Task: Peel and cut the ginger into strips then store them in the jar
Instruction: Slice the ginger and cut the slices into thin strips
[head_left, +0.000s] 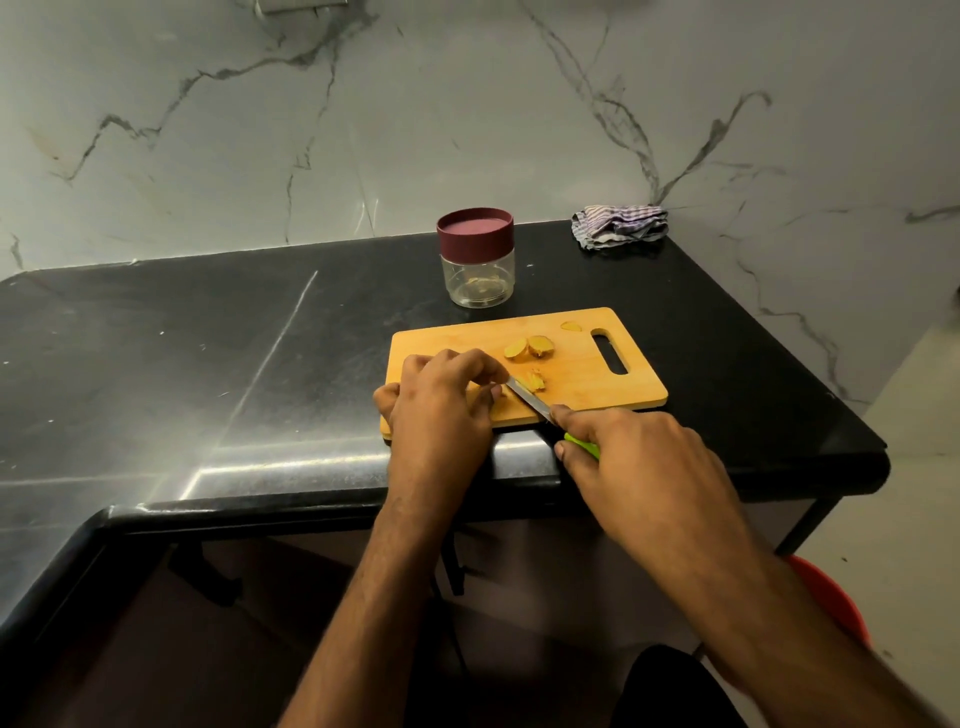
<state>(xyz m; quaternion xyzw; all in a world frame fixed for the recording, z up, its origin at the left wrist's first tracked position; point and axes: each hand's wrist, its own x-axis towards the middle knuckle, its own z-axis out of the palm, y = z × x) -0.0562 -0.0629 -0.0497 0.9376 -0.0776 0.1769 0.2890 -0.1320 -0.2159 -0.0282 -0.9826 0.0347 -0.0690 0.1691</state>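
Observation:
On the wooden cutting board (571, 384) lie two peeled ginger slices (530, 347), a small sliver (570, 326) near the handle slot, and cut strips (535, 382). My right hand (639, 467) grips the green handle of a knife (527, 399), with the blade lying on the board beside the strips. My left hand (441, 405) has its fingers curled over a ginger piece at the blade's tip; that piece is mostly hidden. Behind the board stands a clear jar (475, 260) with a maroon lid on it and a few ginger bits inside.
The board sits at the front edge of a black stone counter (208, 364). A crumpled checked cloth (618, 226) lies at the back right corner by the marble wall. A red bucket (831, 597) stands on the floor at the right.

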